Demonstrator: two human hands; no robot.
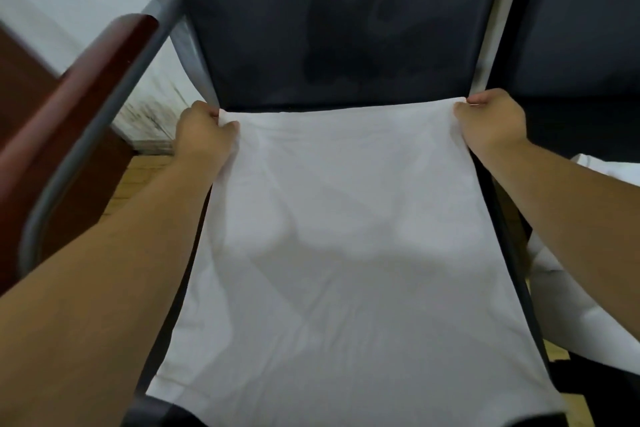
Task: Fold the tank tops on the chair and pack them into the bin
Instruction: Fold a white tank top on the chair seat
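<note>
A white tank top (346,236) lies spread flat over the seat of a dark chair (332,28), covering it from the backrest to the front edge. My left hand (204,130) pinches its far left corner close to the backrest. My right hand (491,121) pinches the far right corner. The far edge is stretched straight between both hands. The bin is not in view.
A red-brown wooden armrest (86,97) on a grey metal frame runs along the left. More white fabric (588,288) lies at the right, beside a second dark seat (581,45). Wooden floor shows below the frame on both sides.
</note>
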